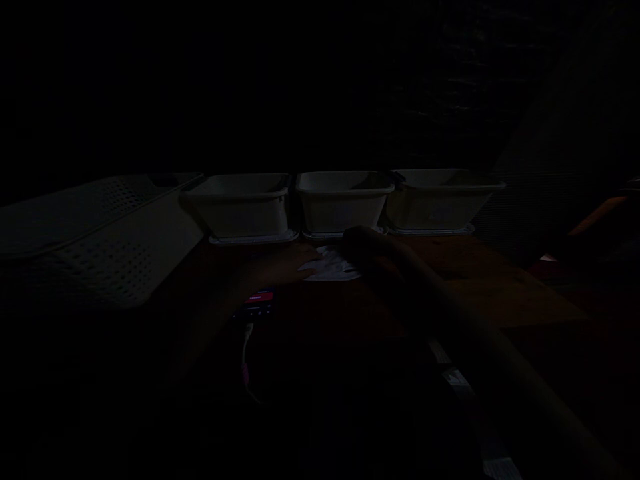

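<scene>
It's very dark in here, but I can make out the white piece (330,268) lying flat on the table (465,283), right between the person's two hands. The left hand (293,262) reaches in from one side, and its fingertips overlap the left edge of the piece. Those fingers look parted, with white showing between them; whether they pinch the edge or only rest on it, I can't tell. The right hand (361,241) bends over the other side, so the piece lies under and just to the left of it. That hand is little more than a dark shape, and I can't say whether its fingers are spread, pressed together or pinching.

Close by the left wrist, on the person's side of it, a phone (256,308) glows with a red band on its screen, and a pale cable (245,353) runs from it toward the person. Beyond the hands stand three pale tubs in a row: the left tub (243,217) past the left hand, the middle tub (343,210) just past the piece, the right tub (433,207) beyond the right hand. Well to the left of the left hand sits a basket (175,230) with holes in its sides.
</scene>
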`<state>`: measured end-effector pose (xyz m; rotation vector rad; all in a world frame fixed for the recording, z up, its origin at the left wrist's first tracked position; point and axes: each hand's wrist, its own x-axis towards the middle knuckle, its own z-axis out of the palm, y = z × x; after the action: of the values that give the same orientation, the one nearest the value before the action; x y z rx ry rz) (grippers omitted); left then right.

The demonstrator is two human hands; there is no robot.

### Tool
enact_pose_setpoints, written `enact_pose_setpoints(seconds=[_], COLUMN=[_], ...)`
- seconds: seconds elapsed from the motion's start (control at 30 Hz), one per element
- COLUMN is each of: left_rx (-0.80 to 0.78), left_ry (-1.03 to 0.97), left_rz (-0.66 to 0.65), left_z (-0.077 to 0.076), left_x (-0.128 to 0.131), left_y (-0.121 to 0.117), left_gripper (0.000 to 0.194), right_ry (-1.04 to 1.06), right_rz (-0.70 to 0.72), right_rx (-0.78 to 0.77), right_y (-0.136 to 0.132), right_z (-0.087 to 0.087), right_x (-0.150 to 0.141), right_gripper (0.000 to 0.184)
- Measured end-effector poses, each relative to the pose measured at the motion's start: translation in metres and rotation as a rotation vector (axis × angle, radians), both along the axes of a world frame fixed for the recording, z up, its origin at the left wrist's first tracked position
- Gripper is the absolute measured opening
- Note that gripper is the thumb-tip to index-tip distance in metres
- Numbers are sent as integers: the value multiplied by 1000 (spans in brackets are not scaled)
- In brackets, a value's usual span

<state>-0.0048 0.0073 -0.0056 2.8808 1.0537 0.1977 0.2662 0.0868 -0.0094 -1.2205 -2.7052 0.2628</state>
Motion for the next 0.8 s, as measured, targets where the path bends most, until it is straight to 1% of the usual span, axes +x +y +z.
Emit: enact_pose_setpoints(seconds=[0.13, 0.2, 0.3, 0.4, 0.47, 0.53, 0.67, 0.73, 0.8], left_rx=[33, 37, 40, 37, 31, 28, 35, 36, 37], left_ry=[0, 1, 2, 3, 17, 38, 54, 46, 37], left_rz=[-4, -4, -9, -16, -13, -5, -9, -16, -19], left_z=[-1, -1, -2, -2, -2, -1, 1, 1, 0], left_x=[1, 1, 0, -1, -1, -1, -1, -1, -1], left_y=[-1, 0, 1, 3, 3, 3, 2, 2, 2], left_gripper=[40, 40, 39, 39, 39, 40, 40, 40, 41], right_ry=[130, 139, 74, 81, 120, 126, 75, 66, 59], right_rz=[-63, -77, -93, -138, -167, -188, -211, -209, -203], right_rx=[-128, -128, -90, -106, -143, -155, -62, -51, -47], right_y=[5, 11, 18, 20, 17, 10, -12, -21, -27], right_z=[-7, -12, -19, -21, -18, -11, 9, 17, 22], right_x=[3, 5, 6, 8, 9, 10, 7, 4, 3], right_gripper=[28, 28, 22, 22, 24, 25, 24, 23, 21])
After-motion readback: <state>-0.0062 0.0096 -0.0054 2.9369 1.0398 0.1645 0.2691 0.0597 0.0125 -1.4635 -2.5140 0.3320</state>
